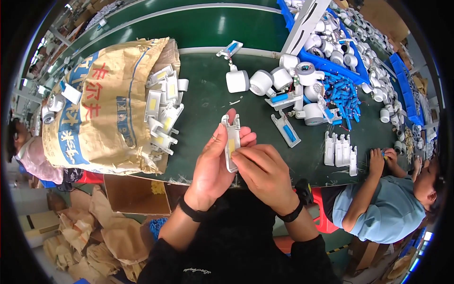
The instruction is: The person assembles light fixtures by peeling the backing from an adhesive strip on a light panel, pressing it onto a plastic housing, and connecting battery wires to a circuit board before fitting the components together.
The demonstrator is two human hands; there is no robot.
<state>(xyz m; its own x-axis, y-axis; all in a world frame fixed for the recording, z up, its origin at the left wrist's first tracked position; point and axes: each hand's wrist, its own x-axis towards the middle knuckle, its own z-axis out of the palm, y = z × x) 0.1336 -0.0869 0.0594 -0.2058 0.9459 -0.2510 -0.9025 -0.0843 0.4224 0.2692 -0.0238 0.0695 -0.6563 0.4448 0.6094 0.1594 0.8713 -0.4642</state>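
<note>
Above the near edge of the green table, my left hand (pixel 210 165) is closed around a long white plastic housing (pixel 228 127). A yellow strip (pixel 231 146) lies along the inside of this housing, which stands nearly upright in the picture. My right hand (pixel 266 171) pinches the housing's lower end, its thumb and fingertips beside the yellow strip. Fingers partly hide that lower end. Similar white housings with yellow strips (pixel 163 104) spill from the sack mouth on the left. To the right, an open white housing (pixel 286 130) with a blue cell lies on the table.
A large paper sack (pixel 109 109) lies at left. White round lamp heads (pixel 237 81) and a heap of blue cells (pixel 341 99) lie at right, near a blue bin (pixel 357 73). Several white housings (pixel 338 150) are lined up near a co-worker (pixel 383 203). Below the table stands a cardboard box (pixel 137 196).
</note>
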